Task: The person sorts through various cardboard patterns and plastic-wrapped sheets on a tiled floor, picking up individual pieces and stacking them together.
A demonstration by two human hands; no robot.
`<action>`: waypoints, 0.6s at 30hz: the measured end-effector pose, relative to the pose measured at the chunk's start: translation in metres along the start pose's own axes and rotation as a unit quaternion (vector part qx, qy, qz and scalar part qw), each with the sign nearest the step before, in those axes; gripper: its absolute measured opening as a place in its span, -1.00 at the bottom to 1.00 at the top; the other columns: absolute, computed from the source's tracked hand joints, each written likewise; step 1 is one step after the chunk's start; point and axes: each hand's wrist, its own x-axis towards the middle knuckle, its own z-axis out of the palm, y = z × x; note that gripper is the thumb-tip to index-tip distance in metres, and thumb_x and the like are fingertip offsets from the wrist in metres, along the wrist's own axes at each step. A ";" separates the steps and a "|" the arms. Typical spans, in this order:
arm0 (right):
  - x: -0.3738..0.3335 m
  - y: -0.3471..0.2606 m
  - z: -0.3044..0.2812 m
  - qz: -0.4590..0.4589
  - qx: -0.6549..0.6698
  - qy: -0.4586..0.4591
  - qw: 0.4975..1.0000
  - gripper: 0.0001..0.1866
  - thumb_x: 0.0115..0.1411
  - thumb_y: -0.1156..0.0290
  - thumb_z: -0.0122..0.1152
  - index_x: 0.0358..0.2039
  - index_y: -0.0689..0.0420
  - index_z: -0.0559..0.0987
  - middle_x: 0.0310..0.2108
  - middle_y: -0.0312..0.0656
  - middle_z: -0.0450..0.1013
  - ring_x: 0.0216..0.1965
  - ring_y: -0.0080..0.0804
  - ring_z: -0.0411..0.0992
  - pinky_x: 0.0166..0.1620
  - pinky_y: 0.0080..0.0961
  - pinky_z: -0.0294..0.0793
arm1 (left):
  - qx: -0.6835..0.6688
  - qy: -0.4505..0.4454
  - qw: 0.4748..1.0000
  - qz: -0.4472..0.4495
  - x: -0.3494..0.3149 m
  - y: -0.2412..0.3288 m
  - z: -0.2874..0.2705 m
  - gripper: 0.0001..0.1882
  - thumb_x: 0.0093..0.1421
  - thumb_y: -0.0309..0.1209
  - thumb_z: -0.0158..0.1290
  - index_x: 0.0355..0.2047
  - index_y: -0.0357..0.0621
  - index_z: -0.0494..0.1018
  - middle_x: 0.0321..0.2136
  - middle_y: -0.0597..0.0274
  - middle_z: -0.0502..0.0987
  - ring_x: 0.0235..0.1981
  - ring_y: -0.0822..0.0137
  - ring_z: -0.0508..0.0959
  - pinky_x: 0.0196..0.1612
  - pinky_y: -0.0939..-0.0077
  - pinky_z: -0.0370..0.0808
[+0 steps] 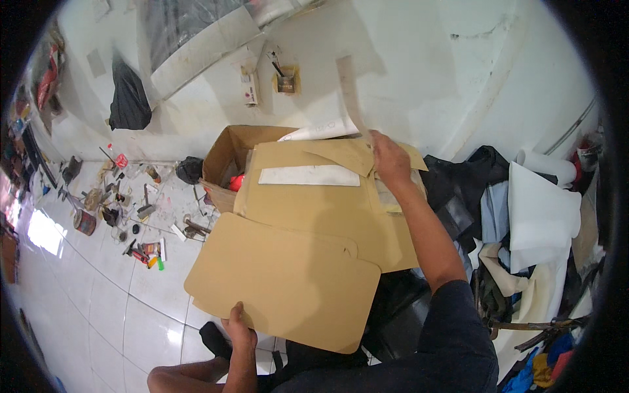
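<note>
My left hand (240, 329) grips the near edge of a brown cardboard sheet (282, 281) with rounded corners, thumb on top. At least one more sheet edge shows beneath it. My right hand (391, 160) is reached out over a pile of flat brown cardboard pieces (314, 206), closed on a narrow pale strip (349, 85) that stands up toward the wall. A short white strip (309, 175) lies across the pile. Behind it, partly hidden, curves a sheet of white paper (321, 129).
An open cardboard box (226, 154) with something red inside stands behind the pile. Hand tools, tins and scraps (147, 209) litter the tiled floor at left. Dark cloth (458, 190) and white sheet material (540, 216) are heaped at right. A black bag (129, 98) hangs on the wall.
</note>
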 end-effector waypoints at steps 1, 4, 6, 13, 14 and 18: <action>-0.002 -0.003 0.011 -0.028 -0.018 -0.028 0.999 -0.63 0.17 0.43 -0.05 0.01 0.03 0.44 -0.16 -0.04 0.49 -0.17 -0.01 0.47 -0.16 -0.11 0.44 | 0.000 -0.002 1.000 -0.006 -0.001 0.000 0.001 -0.66 0.09 -0.58 0.01 -0.08 -0.31 0.37 -0.18 0.15 0.49 -0.17 0.21 0.54 -0.08 0.33 0.46; -0.025 0.003 0.071 -0.164 -0.064 -0.194 0.965 -0.64 0.13 0.47 -0.01 -0.03 0.05 0.49 -0.17 -0.11 0.49 -0.12 -0.12 0.45 -0.12 -0.22 0.42 | 0.014 0.001 1.000 -0.010 -0.002 -0.001 0.003 -0.64 0.08 -0.57 0.03 -0.07 -0.28 0.34 -0.20 0.16 0.47 -0.18 0.21 0.52 -0.10 0.32 0.46; -0.041 -0.002 0.095 -0.244 -0.071 -0.256 0.933 -0.67 0.13 0.45 0.01 -0.06 0.04 0.51 -0.18 -0.14 0.50 -0.13 -0.14 0.45 -0.11 -0.21 0.40 | 0.025 0.009 1.000 0.000 -0.001 0.002 0.004 -0.62 0.08 -0.55 0.05 -0.06 -0.25 0.32 -0.21 0.17 0.44 -0.19 0.21 0.50 -0.11 0.30 0.46; -0.069 -0.041 0.114 -0.215 0.047 -0.286 0.933 -0.74 0.18 0.38 0.02 -0.12 0.02 0.53 -0.15 -0.17 0.50 -0.09 -0.19 0.44 -0.08 -0.22 0.41 | 0.014 0.002 1.000 0.000 -0.006 0.002 0.003 -0.58 0.07 -0.56 0.04 -0.02 -0.24 0.30 -0.18 0.16 0.43 -0.14 0.19 0.49 -0.08 0.28 0.45; -0.071 -0.048 0.112 -0.212 0.038 -0.304 0.928 -0.75 0.18 0.35 0.03 -0.12 0.00 0.53 -0.14 -0.17 0.49 -0.09 -0.20 0.45 -0.08 -0.22 0.41 | 0.019 -0.006 1.000 0.004 -0.005 0.001 0.000 -0.57 0.07 -0.55 0.04 -0.01 -0.24 0.29 -0.18 0.16 0.43 -0.14 0.18 0.49 -0.08 0.28 0.46; -0.074 -0.043 0.104 -0.198 0.048 -0.317 0.926 -0.72 0.16 0.26 0.09 -0.11 0.00 0.54 -0.10 -0.19 0.49 -0.08 -0.18 0.44 -0.09 -0.18 0.43 | 0.017 -0.003 1.000 -0.008 -0.007 0.000 0.006 -0.58 0.07 -0.55 0.04 -0.02 -0.24 0.29 -0.18 0.15 0.43 -0.15 0.19 0.49 -0.09 0.27 0.46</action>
